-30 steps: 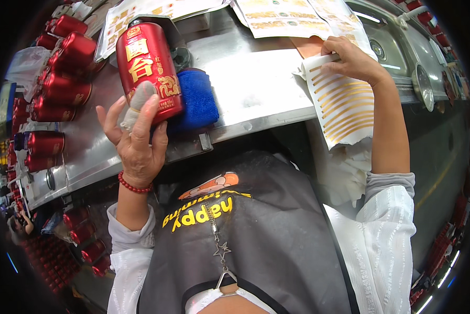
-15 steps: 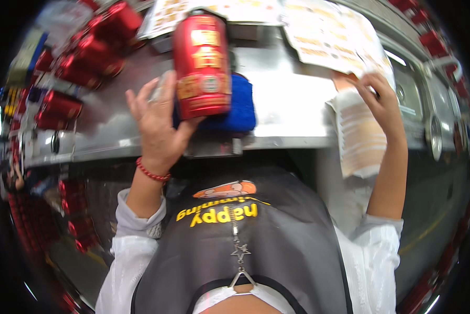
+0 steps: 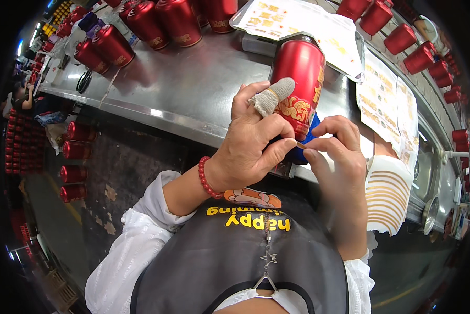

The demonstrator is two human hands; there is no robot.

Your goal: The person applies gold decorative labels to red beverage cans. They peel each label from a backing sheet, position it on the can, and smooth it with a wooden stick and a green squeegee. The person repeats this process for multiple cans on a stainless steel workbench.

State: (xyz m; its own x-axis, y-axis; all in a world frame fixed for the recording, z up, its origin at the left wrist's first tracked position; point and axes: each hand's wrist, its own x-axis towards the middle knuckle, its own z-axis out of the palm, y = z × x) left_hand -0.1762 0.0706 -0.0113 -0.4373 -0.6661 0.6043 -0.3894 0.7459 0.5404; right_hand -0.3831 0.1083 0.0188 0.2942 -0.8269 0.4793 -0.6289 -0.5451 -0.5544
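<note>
A glossy red can [image 3: 301, 68] with gold dragon decoration lies tilted on a blue cloth [image 3: 312, 131] at the metal table's near edge. Just in front of its base, a thin gold strip [image 3: 301, 145] spans my two hands. My left hand [image 3: 256, 138] pinches one end between thumb and forefinger; a grey cloth finger cover on another finger lies against or just before the can. With thumb and fingertips closed, my right hand [image 3: 339, 152] has the strip's other end. Beside my right wrist hangs a white sheet [image 3: 386, 196] bearing rows of curved gold strips.
Several red cans [image 3: 180, 23] stand along the table's far left. A white tray [image 3: 308, 26] of gold decal sheets sits behind the can, with more decal sheets [image 3: 384, 99] to the right. Further red cans [image 3: 400, 39] line the far right. The metal table edge [image 3: 156, 112] runs before me.
My right hand has come from the sheets at the right to meet my left hand before the can. The can has turned from its lettered side to its dragon side. My view has shifted.
</note>
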